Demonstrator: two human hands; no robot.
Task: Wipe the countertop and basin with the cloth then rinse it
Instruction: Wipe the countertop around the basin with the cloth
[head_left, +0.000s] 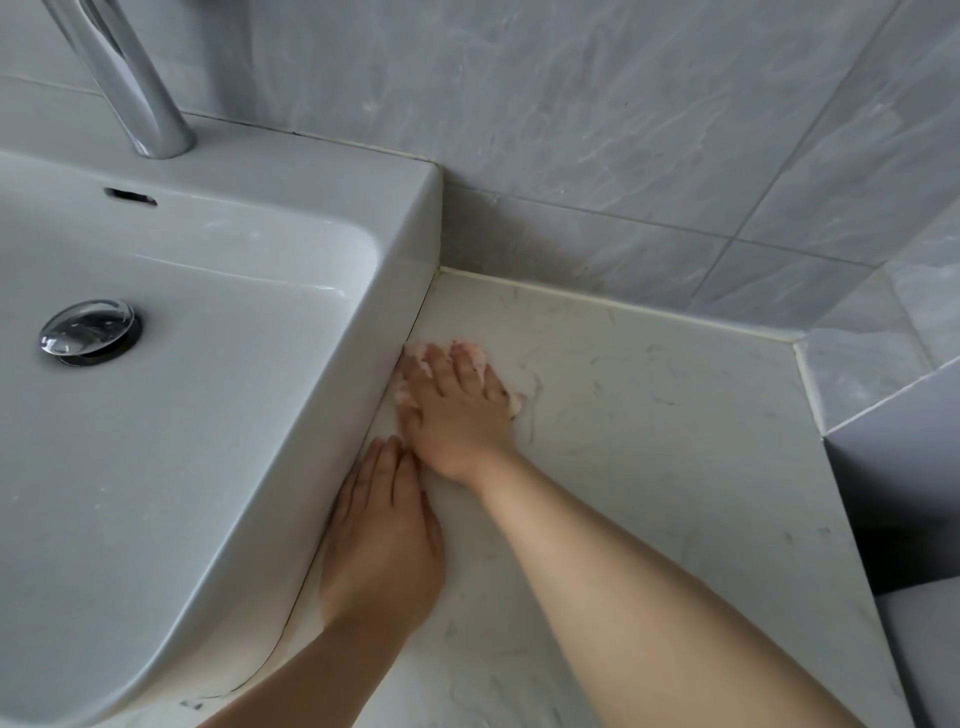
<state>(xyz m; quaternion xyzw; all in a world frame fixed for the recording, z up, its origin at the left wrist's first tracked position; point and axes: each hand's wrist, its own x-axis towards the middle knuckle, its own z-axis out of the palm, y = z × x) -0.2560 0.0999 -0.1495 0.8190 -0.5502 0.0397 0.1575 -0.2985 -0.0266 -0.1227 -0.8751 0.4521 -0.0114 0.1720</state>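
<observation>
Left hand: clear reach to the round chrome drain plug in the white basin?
Likely yes. The left hand lies flat and empty on the pale marble countertop beside the white basin; nothing sits between it and the round chrome drain plug.

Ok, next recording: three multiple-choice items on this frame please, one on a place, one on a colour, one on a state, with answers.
1. Where is the cloth? A on the countertop beside the basin; B inside the bowl; C over the tap.
2. What colour are the wall tiles? A green; B grey; C red.
3. The right hand: A grips the tap; B hangs in the air; C presses flat on the cloth.
Answers: A, its edges show under the hand, right of the basin wall; B, marbled grey throughout; C, straight fingers lie on it.
</observation>
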